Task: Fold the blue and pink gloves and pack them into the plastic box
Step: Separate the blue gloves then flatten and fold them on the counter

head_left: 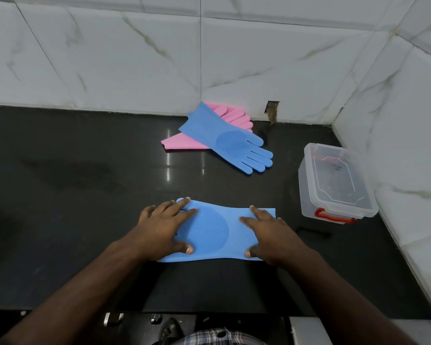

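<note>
- Checked cloth (217,336) at the bottom edge is nearest to me; past it, both forearms reach over the dark counter (72,170).
- I see the near blue glove (213,230) lying flat across the counter, well in front of the plastic box (334,181) and to its left side.
- My left hand (159,230) lies on the finger end of this glove, fingers spread and flat, thumb pressing the near edge. The right hand (269,235) lies on the cuff end in the same way. Neither hand pinches anything.
- A second blue glove (224,138) lies further back from the box, on top of the pink gloves (192,141), which are close to the tiled wall (135,58).
- The box has a red latch (334,216), and I think its lid is on; it seems to need opening before packing.
- I judge that the glove is soft, light and rubbery, with a bristled round patch. It may spring open after folding, so I would hold it by the cuff edge and keep the fold pressed down.
</note>
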The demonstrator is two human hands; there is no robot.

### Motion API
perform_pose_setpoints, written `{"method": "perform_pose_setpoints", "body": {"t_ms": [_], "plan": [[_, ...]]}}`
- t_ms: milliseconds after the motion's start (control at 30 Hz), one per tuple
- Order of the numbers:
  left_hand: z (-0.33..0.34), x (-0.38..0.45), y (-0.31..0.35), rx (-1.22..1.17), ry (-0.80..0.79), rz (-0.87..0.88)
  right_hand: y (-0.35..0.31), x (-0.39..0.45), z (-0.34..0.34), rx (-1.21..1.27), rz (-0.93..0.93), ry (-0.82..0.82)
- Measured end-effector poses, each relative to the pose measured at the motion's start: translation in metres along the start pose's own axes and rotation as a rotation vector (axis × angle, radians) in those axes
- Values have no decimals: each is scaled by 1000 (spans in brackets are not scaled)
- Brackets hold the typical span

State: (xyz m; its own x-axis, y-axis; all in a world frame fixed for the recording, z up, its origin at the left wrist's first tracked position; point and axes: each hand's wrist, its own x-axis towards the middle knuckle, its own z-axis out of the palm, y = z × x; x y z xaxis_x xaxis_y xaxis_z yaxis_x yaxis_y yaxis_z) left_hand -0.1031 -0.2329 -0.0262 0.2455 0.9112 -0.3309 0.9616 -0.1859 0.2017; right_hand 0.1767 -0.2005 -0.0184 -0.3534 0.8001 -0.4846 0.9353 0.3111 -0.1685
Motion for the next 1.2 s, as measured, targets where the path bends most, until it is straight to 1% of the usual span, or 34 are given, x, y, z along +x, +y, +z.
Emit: {"method": "perform_pose_setpoints", "body": {"t_ms": [133, 200, 267, 333, 433, 500, 600, 667, 800, 900, 967, 1000, 1067, 1100, 1133, 1200], "plan": [[3, 7, -4, 2, -110, -20, 1, 6, -2, -27, 20, -51], [3, 8, -5, -17, -126, -28, 2, 7, -4, -22, 27, -74], [1, 9, -5, -25, -104, -28, 1, 6, -6, -7, 34, -68], [-3, 13, -1, -19, -17, -22, 0, 6, -12, 45, 53, 16], [-10, 26, 11, -60, 139, 6, -3, 11, -26, 152, 60, 224], [-15, 39, 20, -117, 180, 15, -1, 23, -37, 185, 46, 308], [-22, 60, 31, -256, 192, -25, 4, 54, -50, 170, 25, 372], [-28, 69, 36, -375, 198, -64, 6, 75, -56, 137, 42, 362], [-33, 84, 45, -599, 222, -124, 9, 102, -61, 28, 106, 259], [-38, 89, 47, -685, 240, -151, 10, 106, -63, 31, 117, 274], [-41, 92, 46, -795, 241, -176, 6, 103, -66, 104, 113, 349], [-42, 92, 45, -889, 244, -186, 0, 99, -68, 171, 102, 409], [-45, 95, 42, -1109, 279, -233, -18, 85, -71, 374, 49, 485], [-47, 95, 40, -1195, 296, -280, -26, 77, -72, 503, -1, 477], [-49, 96, 36, -1274, 303, -324, -33, 68, -72, 636, -52, 425], [-47, 102, 24, -1329, 295, -377, -38, 59, -70, 784, -108, 305]]}}
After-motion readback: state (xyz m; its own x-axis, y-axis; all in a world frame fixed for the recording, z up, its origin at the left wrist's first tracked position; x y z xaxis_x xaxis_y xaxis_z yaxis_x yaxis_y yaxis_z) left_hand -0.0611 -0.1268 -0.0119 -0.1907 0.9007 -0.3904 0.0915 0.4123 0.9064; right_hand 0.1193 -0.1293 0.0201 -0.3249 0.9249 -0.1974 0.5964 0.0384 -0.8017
